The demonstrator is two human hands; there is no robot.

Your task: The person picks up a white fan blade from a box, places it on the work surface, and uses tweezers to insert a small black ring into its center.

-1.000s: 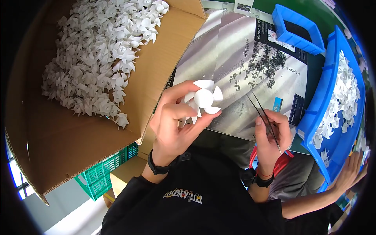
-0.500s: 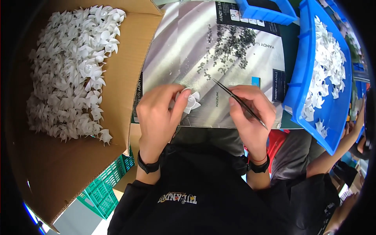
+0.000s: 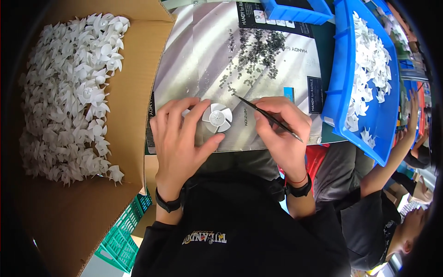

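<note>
A small white fan wheel lies on the silver-grey printed sheet, its round hub facing up. My left hand is spread flat beside it, with index finger and thumb on either side of the blades but not closed on them. A bit of another white piece shows between the left fingers. My right hand pinches dark tweezers, which slant up to the left. Their tip reaches the near edge of a scatter of small dark rings; whether a ring is caught there is too small to tell.
On the left stands a cardboard box holding a heap of white fan wheels. To the right is a blue tray with more of them. A smaller blue bin sits at the back. Another person's arm shows far right.
My left hand has let go of the fan wheel, which now lies hub up between spread fingers. The tweezers' tip has come to the nearest rings. The whole view has shifted slightly.
</note>
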